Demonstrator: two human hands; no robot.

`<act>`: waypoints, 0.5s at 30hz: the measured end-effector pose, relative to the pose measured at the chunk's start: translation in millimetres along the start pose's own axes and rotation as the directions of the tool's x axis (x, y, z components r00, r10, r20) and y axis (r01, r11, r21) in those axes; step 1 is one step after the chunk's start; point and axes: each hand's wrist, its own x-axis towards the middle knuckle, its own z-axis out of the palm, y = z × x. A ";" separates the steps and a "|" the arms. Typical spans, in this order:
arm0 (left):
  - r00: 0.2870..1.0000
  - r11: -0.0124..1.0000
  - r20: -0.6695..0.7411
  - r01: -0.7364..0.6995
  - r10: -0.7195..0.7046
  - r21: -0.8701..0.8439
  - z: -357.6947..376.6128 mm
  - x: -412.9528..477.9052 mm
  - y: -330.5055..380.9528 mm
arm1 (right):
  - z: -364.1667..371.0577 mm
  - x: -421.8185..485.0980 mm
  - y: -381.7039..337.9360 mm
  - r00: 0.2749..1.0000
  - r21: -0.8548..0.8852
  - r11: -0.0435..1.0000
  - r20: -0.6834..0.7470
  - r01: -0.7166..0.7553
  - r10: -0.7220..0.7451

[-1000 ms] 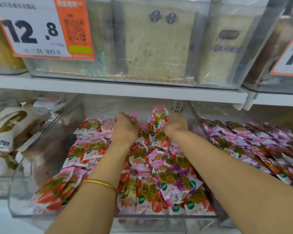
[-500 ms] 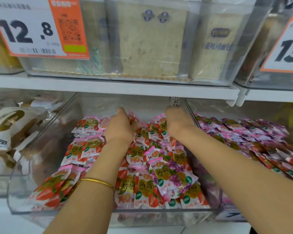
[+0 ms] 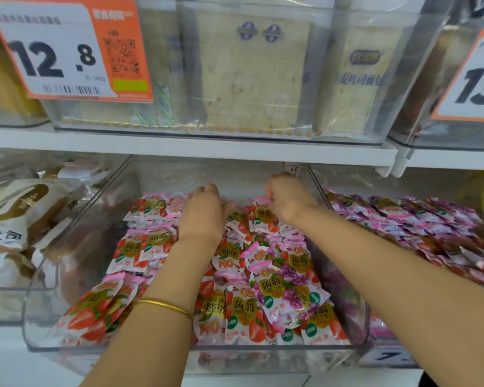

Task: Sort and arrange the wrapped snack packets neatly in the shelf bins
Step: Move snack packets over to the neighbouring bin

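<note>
A clear plastic bin (image 3: pixel 53 303) on the lower shelf holds several pink-edged strawberry snack packets (image 3: pixel 151 244), tidy on the left and jumbled in the middle. One purple grape packet (image 3: pixel 285 286) lies on top of them near the front. Both hands reach deep into the bin. My left hand (image 3: pixel 204 216) lies knuckles-up over the back packets, fingers bent down, fingertips hidden. My right hand (image 3: pixel 288 199) is curled at the back right corner and pinches the top edge of a strawberry packet (image 3: pixel 263 216).
The bin to the right holds several purple grape packets (image 3: pixel 417 216). The bin to the left holds white and brown bags (image 3: pixel 14 219). A white shelf board (image 3: pixel 179 146) runs close above my hands, carrying clear bins and a 12.8 price tag (image 3: pixel 53 51).
Both hands have pushed further toward the back of the bin. The upright packet between them has dropped lower, and my right hand now holds a packet's edge.
</note>
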 end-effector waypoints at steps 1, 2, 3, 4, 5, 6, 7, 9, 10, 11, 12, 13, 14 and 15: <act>0.998 0.993 -0.014 -0.055 0.056 0.106 -1.8 -0.4 -0.9 | 0.4 -3.3 -0.1 0.997 -0.005 1.000 0.072 0.009 -0.008; 0.992 0.975 -0.012 -0.117 0.122 0.187 -2.8 -0.7 -1.7 | 1.2 -6.5 -0.7 0.987 0.001 1.000 0.158 0.017 -0.017; 0.983 0.960 0.020 -0.181 0.181 0.215 -2.9 -1.0 -2.1 | 0.8 -9.6 -1.4 0.972 0.010 1.000 0.231 0.027 -0.028; 0.971 0.953 0.081 -0.237 0.225 0.189 -2.5 -2.1 -2.0 | 0.7 -11.3 -2.0 0.958 0.015 0.999 0.285 0.036 -0.039; 0.954 0.950 0.157 -0.277 0.254 0.145 -1.6 -3.6 -1.7 | 0.6 -12.4 -2.1 0.944 0.012 0.999 0.325 0.049 -0.050; 0.934 0.945 0.230 -0.306 0.275 0.114 -0.7 -5.3 -1.4 | 1.3 -12.3 -2.1 0.931 0.003 0.998 0.360 0.062 -0.059; 0.912 0.939 0.294 -0.327 0.286 0.102 -0.5 -7.3 -1.7 | 2.6 -12.2 -2.3 0.922 -0.019 0.997 0.383 0.076 -0.063; 0.874 0.924 0.381 -0.365 0.300 0.110 -1.2 -10.3 -4.0 | 6.3 -12.7 -2.5 0.929 -0.101 0.991 0.367 0.088 -0.046; 0.859 0.916 0.407 -0.385 0.310 0.116 -1.7 -11.3 -5.5 | 8.7 -13.0 -2.9 0.942 -0.148 0.986 0.336 0.080 -0.026; 0.848 0.909 0.430 -0.396 0.310 0.127 -1.6 -12.2 -6.8 | 10.6 -13.6 -4.0 0.953 -0.193 0.979 0.302 0.065 -0.004; 0.841 0.903 0.449 -0.403 0.301 0.149 -1.0 -12.7 -7.4 | 11.7 -14.3 -5.1 0.962 -0.229 0.972 0.274 0.048 0.017; 0.838 0.896 0.463 -0.406 0.287 0.179 0.9 -12.8 -7.7 | 11.1 -15.4 -6.2 0.968 -0.249 0.968 0.249 0.037 0.027; 0.839 0.887 0.469 -0.409 0.274 0.214 2.8 -13.1 -7.2 | 9.9 -16.0 -7.1 0.974 -0.246 0.969 0.227 0.036 0.022; 0.845 0.880 0.465 -0.410 0.266 0.242 4.8 -13.2 -6.9 | 7.5 -17.2 -7.3 0.979 -0.207 0.977 0.204 0.040 0.003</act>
